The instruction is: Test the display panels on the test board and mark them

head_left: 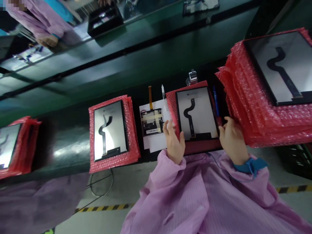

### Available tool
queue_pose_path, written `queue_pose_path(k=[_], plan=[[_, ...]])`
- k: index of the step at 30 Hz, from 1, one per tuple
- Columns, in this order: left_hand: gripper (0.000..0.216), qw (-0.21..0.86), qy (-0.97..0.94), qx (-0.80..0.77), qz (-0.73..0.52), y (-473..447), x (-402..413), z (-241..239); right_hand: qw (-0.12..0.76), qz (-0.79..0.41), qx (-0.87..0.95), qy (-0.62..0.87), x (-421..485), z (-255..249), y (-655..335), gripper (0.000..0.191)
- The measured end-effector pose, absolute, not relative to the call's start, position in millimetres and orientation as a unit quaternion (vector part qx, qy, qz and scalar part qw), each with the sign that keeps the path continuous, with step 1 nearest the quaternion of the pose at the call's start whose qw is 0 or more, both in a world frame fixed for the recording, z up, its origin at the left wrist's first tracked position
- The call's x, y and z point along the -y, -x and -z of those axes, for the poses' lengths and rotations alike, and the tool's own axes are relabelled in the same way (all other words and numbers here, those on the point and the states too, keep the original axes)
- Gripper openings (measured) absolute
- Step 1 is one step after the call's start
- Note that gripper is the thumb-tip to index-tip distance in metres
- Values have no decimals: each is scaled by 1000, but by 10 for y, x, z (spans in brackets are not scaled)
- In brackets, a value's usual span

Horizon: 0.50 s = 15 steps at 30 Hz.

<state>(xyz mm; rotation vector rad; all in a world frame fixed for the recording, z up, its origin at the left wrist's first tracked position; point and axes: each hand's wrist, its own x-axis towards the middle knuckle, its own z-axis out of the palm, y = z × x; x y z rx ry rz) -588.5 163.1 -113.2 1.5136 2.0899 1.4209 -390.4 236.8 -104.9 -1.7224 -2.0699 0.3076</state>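
A display panel (202,117) with a grey back and a curved black flex cable lies on red bubble wrap (172,100) in front of me. My left hand (174,143) is beside its lower left edge, fingers spread, nothing held. At the lower right corner is my right hand (232,139), thumb and fingers apart and loosely bent; whether it touches the panel's edge I cannot tell. A blue pen (215,101) lies just beyond the right hand. Left of the panel, a small electronic board (152,123) with an orange flex strip rests on white paper (156,144).
To the right rises a tall stack of red bubble wrap (253,120) topped by another panel (287,74). A further panel (110,130) on wrap lies left, another stack (28,146) farther left. A white pen (163,92) and a small metal object (192,77) lie behind. Across, a co-worker's hand (48,40) shows.
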Motion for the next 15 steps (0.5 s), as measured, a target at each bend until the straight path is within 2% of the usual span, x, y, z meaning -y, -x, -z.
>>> queue_pose_path(k=[7, 11, 15], plan=[[65, 169, -442, -690, -548, 5877, -1694, 1131, 297, -307, 708, 563, -2546, 1111, 3741, 16], [63, 233, -397, -672, -580, 5930, -1726, 1128, 340, -340, 686, 546, -2526, 1065, 3706, 20], [67, 278, -394, -664, -572, 5955, -1738, 1132, 364, -475, 600, 530, -2488, 1004, 3762, 36]])
